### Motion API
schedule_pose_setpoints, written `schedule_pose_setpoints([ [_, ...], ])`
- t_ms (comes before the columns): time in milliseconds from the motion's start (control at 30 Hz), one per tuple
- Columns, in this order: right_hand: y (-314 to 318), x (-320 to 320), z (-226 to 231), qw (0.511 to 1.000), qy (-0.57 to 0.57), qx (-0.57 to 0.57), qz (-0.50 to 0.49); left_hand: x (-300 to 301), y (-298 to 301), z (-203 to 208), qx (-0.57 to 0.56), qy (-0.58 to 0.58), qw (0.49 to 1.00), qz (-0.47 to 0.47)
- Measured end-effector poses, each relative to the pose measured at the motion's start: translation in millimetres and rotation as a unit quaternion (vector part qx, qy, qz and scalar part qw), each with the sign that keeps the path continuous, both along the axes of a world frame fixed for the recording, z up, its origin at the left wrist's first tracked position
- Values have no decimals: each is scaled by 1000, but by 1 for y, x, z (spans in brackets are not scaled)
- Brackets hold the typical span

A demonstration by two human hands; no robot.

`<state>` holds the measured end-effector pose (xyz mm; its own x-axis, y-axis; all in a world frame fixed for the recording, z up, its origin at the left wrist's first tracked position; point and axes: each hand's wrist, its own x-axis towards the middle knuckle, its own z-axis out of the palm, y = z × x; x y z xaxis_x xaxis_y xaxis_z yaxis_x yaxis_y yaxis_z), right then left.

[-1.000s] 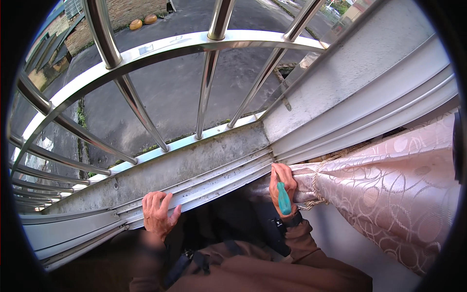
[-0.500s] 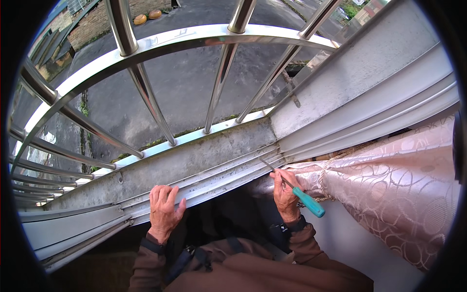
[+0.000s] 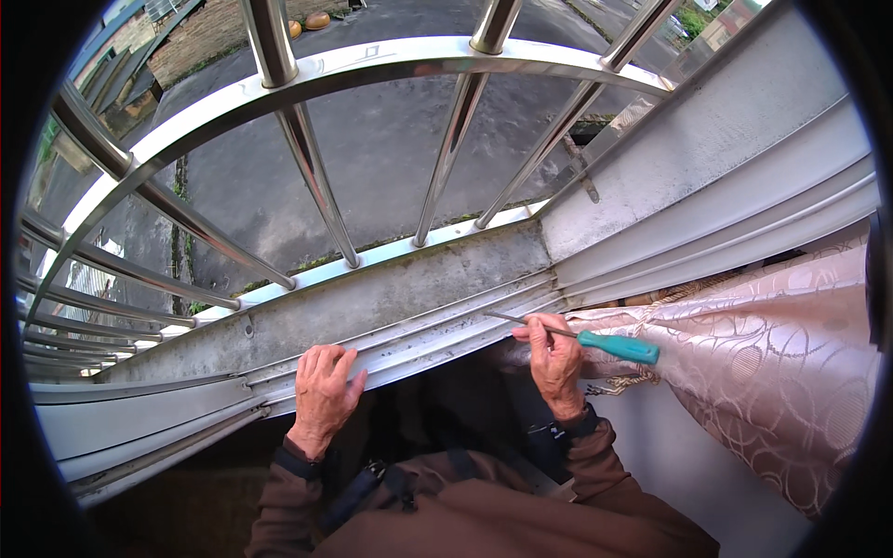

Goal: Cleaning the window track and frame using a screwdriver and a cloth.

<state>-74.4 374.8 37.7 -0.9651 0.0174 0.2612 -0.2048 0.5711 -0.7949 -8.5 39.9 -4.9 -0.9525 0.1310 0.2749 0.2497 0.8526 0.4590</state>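
While the left hand (image 3: 323, 392) rests unclenched on the track (image 3: 430, 346), the right hand (image 3: 557, 372) grips the green-handled tool (image 3: 619, 347), now flatter.

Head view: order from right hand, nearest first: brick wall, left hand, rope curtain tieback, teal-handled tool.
1. Teal-handled tool: held in the right hand.
2. Rope curtain tieback: just to the hand's right.
3. Left hand: off to the left, at the window track.
4. Brick wall: outside, upper left.

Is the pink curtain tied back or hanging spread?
Tied back: a twisted cord gathers the pink curtain beside the right hand, which holds a green-handled tool.
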Motion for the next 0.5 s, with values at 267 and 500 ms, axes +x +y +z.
schedule_pose_setpoints([
  [267,29,-20,2,993,79,82,6,1,-13,-7,26,15,998,50],
  [500,33,-6,5,998,42,27,-47,0,-13,-15,27,25,997,61],
])
